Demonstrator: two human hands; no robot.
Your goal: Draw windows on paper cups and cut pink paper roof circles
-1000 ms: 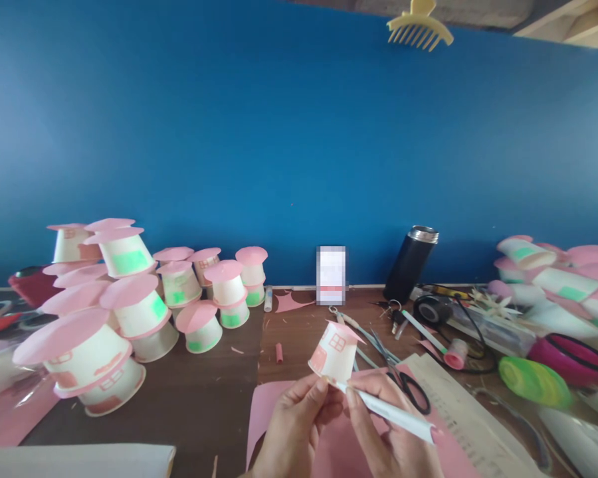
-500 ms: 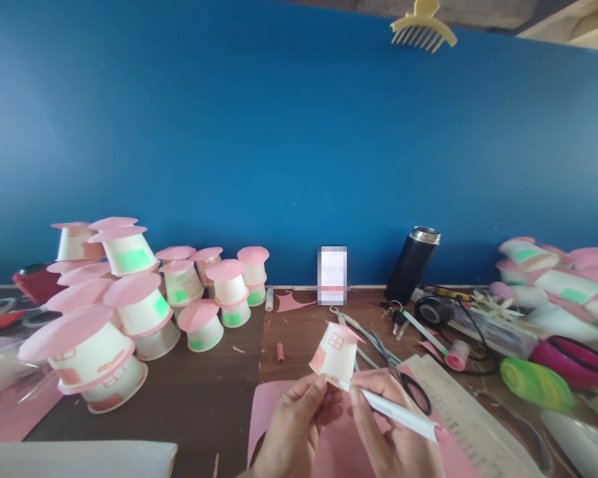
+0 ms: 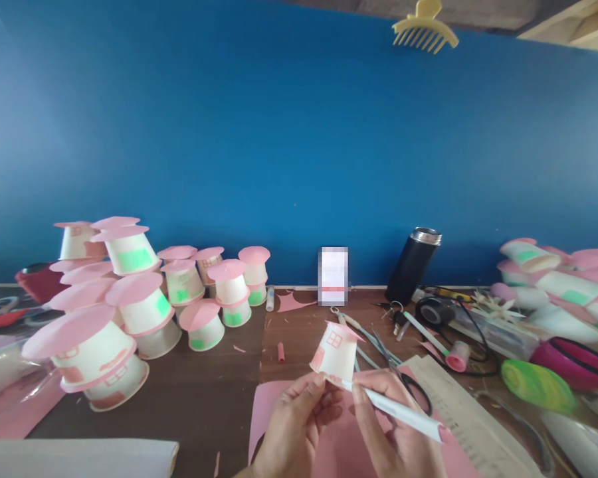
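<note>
My left hand [image 3: 293,425] pinches the rim of an upturned white paper cup [image 3: 335,352] made up as a little house, with a pink roof, a pink door and a pink window. My right hand [image 3: 389,435] grips a white pen [image 3: 401,413] whose tip rests at the cup's rim. Both hands hover over a sheet of pink paper [image 3: 264,415] lying on the dark wooden table [image 3: 204,392].
Several finished cup houses [image 3: 129,299] are piled at left, more cups [image 3: 553,272] at right. Scissors [image 3: 403,378], keys, a black flask [image 3: 412,264], a tape roll [image 3: 431,309], a green lid [image 3: 535,384], a pink bowl [image 3: 573,358] and a glue stick [image 3: 269,299] lie about. The blue wall stands behind.
Almost nothing has moved; the view has shifted slightly, and both hands keep their hold on the cup and the pen.
</note>
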